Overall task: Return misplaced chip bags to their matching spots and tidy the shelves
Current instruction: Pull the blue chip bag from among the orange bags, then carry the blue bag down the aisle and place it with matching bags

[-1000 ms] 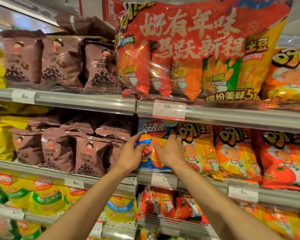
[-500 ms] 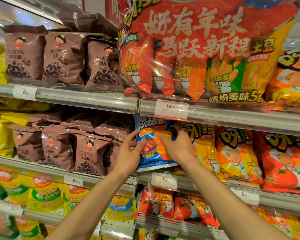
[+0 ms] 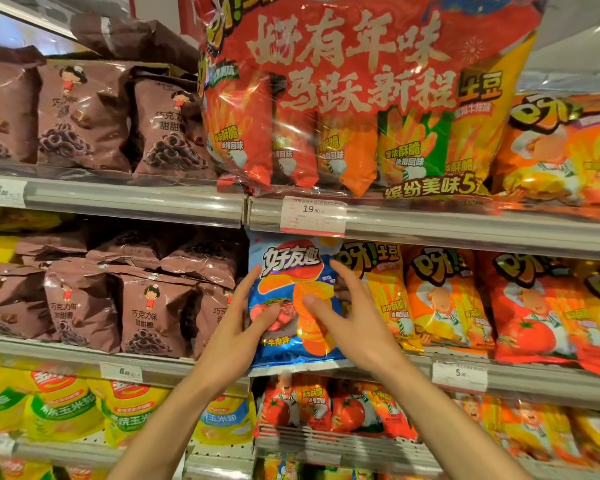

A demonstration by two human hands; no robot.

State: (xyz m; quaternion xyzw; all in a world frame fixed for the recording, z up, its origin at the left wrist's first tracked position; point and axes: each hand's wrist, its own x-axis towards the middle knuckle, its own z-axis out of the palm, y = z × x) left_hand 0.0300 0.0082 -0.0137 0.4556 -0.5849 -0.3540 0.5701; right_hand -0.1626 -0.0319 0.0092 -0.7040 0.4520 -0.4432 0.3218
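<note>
A blue chip bag (image 3: 291, 271) with an orange crisp picture stands at the left end of the middle shelf (image 3: 520, 379), between brown chocolate-ring bags (image 3: 149, 313) and yellow-orange potato-stick bags (image 3: 440, 306). Its lower edge hangs over the shelf's front rail. My left hand (image 3: 236, 327) holds its left side, thumb on the front and index finger along the edge. My right hand (image 3: 350, 320) holds its right side, thumb on the front, fingers spread beside the neighbouring yellow bag.
Above, a large red multipack (image 3: 354, 98) overhangs the upper rail and its 19.90 price tag (image 3: 313, 216). More brown bags (image 3: 84, 116) fill the top left. Yellow corn bags (image 3: 63, 407) and red tomato bags (image 3: 326, 407) sit on the lower shelf.
The blue bag has come forward and up from the shelf; its bottom now covers the price tag below it. Both hands stayed on its sides, and the view moved closer.
</note>
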